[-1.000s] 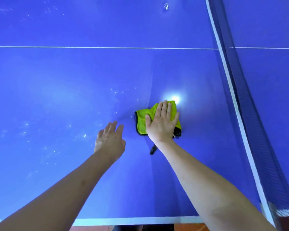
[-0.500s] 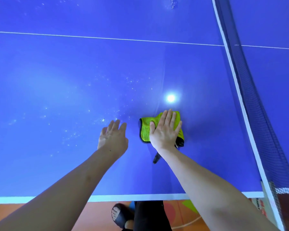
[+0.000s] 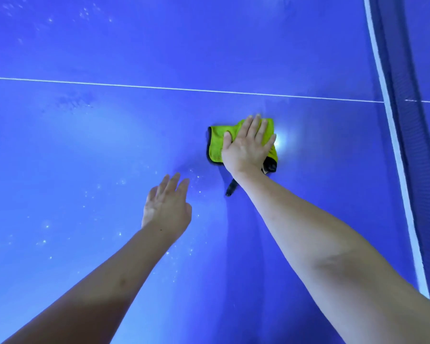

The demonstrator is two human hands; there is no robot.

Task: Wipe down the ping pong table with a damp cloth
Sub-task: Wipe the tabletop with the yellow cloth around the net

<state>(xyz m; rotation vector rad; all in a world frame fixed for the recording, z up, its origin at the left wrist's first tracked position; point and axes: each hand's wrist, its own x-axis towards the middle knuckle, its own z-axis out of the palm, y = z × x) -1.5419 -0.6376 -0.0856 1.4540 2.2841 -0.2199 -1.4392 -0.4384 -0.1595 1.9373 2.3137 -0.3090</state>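
Observation:
A folded lime-green cloth point(image 3: 216, 145) with a black edge lies on the blue ping pong table point(image 3: 109, 145), a little below the white centre line point(image 3: 134, 86). My right hand point(image 3: 246, 147) presses flat on the cloth with straight fingers. A black tag of the cloth trails out under my wrist. My left hand point(image 3: 166, 204) is flat with straight fingers on or just above the bare table, to the left of and nearer than the cloth. Small water droplets speckle the surface around my left hand.
The dark net point(image 3: 407, 120) with its white top band runs along the right side. A bright light reflection sits just right of the cloth. More droplets show at the top left.
My right hand has pushed the cloth away from me, toward the white centre line. The view has shifted forward, so the table's near edge and the floor are out of sight.

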